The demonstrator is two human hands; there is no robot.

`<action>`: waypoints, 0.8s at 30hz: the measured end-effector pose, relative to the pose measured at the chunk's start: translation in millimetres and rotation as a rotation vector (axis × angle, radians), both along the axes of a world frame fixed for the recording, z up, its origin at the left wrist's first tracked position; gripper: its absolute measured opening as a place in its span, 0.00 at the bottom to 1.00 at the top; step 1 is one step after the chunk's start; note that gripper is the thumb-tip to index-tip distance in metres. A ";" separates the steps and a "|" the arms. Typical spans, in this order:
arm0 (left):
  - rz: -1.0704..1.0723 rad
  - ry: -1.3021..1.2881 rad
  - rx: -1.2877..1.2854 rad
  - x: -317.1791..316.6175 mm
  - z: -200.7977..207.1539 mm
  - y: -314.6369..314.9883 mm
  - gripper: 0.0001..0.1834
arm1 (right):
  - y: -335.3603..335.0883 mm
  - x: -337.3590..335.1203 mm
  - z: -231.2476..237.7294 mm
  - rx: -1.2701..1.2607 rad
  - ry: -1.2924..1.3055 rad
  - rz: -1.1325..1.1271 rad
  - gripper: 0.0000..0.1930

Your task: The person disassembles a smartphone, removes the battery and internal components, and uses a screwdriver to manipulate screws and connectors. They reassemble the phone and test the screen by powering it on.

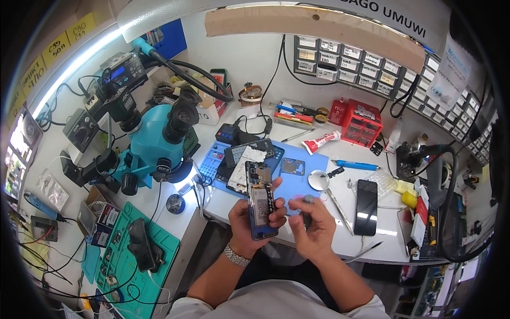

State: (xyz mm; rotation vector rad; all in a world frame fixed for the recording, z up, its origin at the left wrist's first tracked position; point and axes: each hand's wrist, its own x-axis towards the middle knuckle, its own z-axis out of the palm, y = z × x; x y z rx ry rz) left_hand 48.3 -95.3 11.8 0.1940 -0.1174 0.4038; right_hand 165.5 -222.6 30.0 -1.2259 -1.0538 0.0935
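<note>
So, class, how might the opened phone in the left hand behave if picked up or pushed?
The opened phone is probably stiff: its frame looks straight in the left hand. It seems fragile, since inner parts lie exposed. Its flat, slab-like shape suggests sliding rather than rolling.

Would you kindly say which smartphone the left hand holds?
The opened smartphone, its battery exposed; the dark-screened smartphone lies face up on the white bench.

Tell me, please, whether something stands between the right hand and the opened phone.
Partly: fingertips of the left hand curl over the edge of the opened phone that faces the right hand. I see no other object in the gap between them.
</note>
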 end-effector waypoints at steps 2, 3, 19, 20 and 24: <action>-0.077 -0.012 -0.083 -6.1 -0.5 -7.4 0.50 | -3.5 8.3 10.0 -0.179 0.047 -0.041 0.17; -0.121 -0.021 -0.122 -7.1 -0.2 -11.7 0.50 | 0.3 13.0 12.2 -0.195 0.054 -0.042 0.17; -0.052 0.369 0.267 -43.8 -21.9 -31.9 0.38 | -1.0 31.8 21.0 -0.450 0.771 0.386 0.15; 0.021 0.430 0.343 -46.5 -21.6 -28.5 0.35 | -1.8 32.3 18.4 -0.456 0.730 0.376 0.14; 0.193 0.543 0.673 -48.9 -6.8 -25.5 0.23 | -2.3 35.2 6.0 -0.487 0.613 0.337 0.11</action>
